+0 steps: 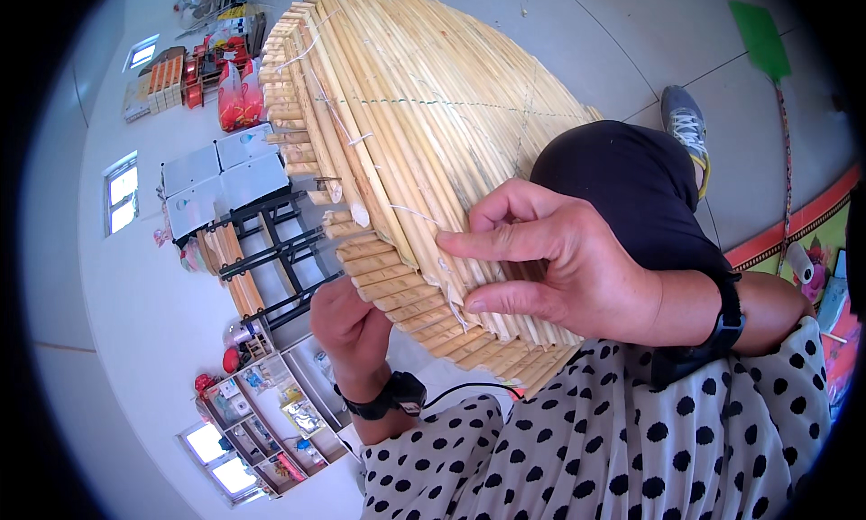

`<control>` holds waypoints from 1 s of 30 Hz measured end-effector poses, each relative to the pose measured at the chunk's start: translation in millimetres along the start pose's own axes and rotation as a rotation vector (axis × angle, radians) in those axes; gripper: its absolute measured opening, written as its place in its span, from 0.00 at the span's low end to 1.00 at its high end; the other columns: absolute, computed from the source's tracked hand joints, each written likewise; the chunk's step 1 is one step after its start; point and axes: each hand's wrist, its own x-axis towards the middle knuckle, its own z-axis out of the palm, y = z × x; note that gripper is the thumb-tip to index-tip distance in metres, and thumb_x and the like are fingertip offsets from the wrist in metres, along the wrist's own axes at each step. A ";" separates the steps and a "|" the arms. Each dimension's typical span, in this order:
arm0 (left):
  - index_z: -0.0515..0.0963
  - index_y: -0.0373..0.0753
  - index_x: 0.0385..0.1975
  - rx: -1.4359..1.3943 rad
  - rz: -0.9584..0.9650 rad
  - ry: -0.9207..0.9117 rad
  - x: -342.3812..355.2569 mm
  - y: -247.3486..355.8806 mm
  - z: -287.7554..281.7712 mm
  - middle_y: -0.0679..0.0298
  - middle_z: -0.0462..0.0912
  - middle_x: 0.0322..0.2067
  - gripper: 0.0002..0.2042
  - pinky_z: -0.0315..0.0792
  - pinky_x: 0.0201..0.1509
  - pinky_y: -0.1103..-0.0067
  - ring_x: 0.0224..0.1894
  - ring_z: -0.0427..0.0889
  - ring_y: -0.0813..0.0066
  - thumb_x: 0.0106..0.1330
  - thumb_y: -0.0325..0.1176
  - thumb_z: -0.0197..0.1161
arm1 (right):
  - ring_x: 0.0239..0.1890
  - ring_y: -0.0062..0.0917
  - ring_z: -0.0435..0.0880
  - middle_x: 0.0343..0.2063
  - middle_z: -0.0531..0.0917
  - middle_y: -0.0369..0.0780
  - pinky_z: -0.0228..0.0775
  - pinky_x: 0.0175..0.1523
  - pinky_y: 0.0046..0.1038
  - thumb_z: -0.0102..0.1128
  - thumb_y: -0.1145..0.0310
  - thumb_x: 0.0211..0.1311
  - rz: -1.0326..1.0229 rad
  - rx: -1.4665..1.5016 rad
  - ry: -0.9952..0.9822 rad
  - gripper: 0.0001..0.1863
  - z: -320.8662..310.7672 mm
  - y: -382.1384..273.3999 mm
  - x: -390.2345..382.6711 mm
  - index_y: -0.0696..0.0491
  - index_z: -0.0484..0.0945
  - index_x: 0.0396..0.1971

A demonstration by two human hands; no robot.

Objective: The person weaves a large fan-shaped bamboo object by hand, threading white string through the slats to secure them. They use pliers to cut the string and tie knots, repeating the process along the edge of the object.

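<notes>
Grey floor tiles (613,24) and loaded shelves (293,376) lie beyond the stick panel (433,96).

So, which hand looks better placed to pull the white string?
Probably the right hand: it is in front, close to the string, while the left hand is partly hidden behind the sticks.
</notes>
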 end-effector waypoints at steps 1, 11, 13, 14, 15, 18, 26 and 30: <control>0.88 0.35 0.35 0.003 -0.019 -0.002 -1.9 -0.5 -0.3 0.59 0.87 0.29 0.10 0.70 0.35 0.77 0.30 0.82 0.71 0.54 0.29 0.68 | 0.38 0.14 0.75 0.44 0.77 0.35 0.72 0.38 0.16 0.77 0.76 0.53 -0.002 0.012 0.001 0.27 0.1 0.2 0.4 0.50 0.83 0.56; 0.88 0.35 0.36 -0.077 0.054 -0.030 4.9 -8.3 0.7 0.58 0.89 0.33 0.10 0.72 0.35 0.78 0.29 0.83 0.68 0.54 0.26 0.67 | 0.37 0.12 0.74 0.44 0.76 0.34 0.71 0.37 0.16 0.76 0.75 0.54 0.027 0.017 -0.005 0.27 0.4 0.3 -0.1 0.50 0.83 0.56; 0.87 0.34 0.36 -0.073 0.131 -0.039 9.2 -9.5 1.0 0.56 0.88 0.30 0.11 0.72 0.29 0.79 0.25 0.84 0.64 0.52 0.22 0.64 | 0.36 0.11 0.74 0.44 0.76 0.34 0.70 0.37 0.15 0.76 0.75 0.53 0.027 0.013 -0.005 0.27 0.2 0.5 -0.1 0.49 0.84 0.56; 0.87 0.33 0.36 -0.071 0.128 -0.044 9.9 -9.2 0.7 0.56 0.88 0.30 0.11 0.72 0.30 0.79 0.25 0.84 0.64 0.53 0.22 0.64 | 0.36 0.11 0.74 0.44 0.76 0.34 0.70 0.37 0.15 0.76 0.75 0.53 0.019 0.008 -0.002 0.27 0.2 0.7 0.2 0.49 0.84 0.56; 0.87 0.33 0.36 -0.069 0.125 -0.049 10.5 -9.1 0.5 0.56 0.88 0.31 0.11 0.73 0.30 0.79 0.26 0.85 0.63 0.53 0.22 0.64 | 0.36 0.11 0.74 0.44 0.76 0.34 0.70 0.37 0.15 0.77 0.75 0.53 0.011 0.002 0.001 0.27 0.2 0.9 0.6 0.49 0.84 0.56; 0.87 0.32 0.36 -0.109 0.106 -0.056 10.8 -9.4 0.5 0.54 0.89 0.32 0.11 0.75 0.33 0.78 0.28 0.86 0.62 0.53 0.21 0.64 | 0.37 0.11 0.74 0.45 0.77 0.34 0.70 0.36 0.15 0.77 0.75 0.52 0.020 0.009 0.001 0.27 0.7 1.0 0.4 0.49 0.84 0.56; 0.87 0.33 0.41 -0.246 0.048 -0.098 9.5 -13.1 2.0 0.57 0.88 0.42 0.11 0.76 0.45 0.76 0.42 0.86 0.70 0.60 0.30 0.70 | 0.40 0.14 0.75 0.45 0.78 0.35 0.72 0.39 0.16 0.77 0.75 0.52 0.019 0.001 0.007 0.27 2.2 3.0 0.6 0.48 0.84 0.55; 0.87 0.33 0.42 -0.240 0.055 -0.107 8.1 -12.2 3.3 0.57 0.88 0.44 0.12 0.76 0.46 0.76 0.44 0.86 0.70 0.61 0.30 0.70 | 0.44 0.19 0.78 0.44 0.79 0.36 0.73 0.47 0.20 0.78 0.75 0.51 -0.014 -0.012 0.005 0.28 0.6 4.4 1.2 0.49 0.84 0.55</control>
